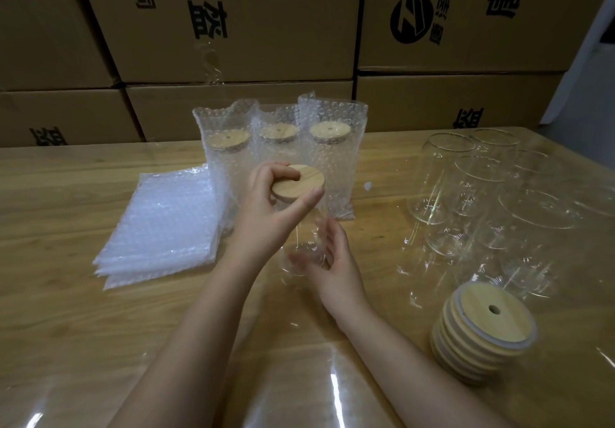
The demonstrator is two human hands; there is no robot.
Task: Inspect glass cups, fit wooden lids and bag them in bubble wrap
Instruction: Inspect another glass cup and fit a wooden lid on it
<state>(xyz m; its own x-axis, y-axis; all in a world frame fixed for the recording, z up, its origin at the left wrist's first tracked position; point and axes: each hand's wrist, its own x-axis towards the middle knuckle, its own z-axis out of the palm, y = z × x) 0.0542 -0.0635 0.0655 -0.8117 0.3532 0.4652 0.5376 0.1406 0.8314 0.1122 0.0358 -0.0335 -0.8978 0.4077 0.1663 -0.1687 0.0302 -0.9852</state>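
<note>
Clear glass cup (301,248) at counter (66,194) centre, wooden lid (299,183) tilted on its mouth, three bagged lidded cups (332,161) behind, bubble-wrap bags (159,228) stacked left

I'm at a packing station in a storeroom: printed cardboard cartons (233,28) stand stacked behind my plastic-covered wooden table (50,211), which carries bubble-wrap bags (159,224), glass cups (432,188) and stacked wooden lids (482,334).

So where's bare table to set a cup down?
Bare wooden table lies left of the stack of flat bubble-wrap bags and along the near edge. A narrow strip runs between the three bagged cups and the empty clear glass cups. The right is crowded: those cups, stacked wooden lids.
</note>
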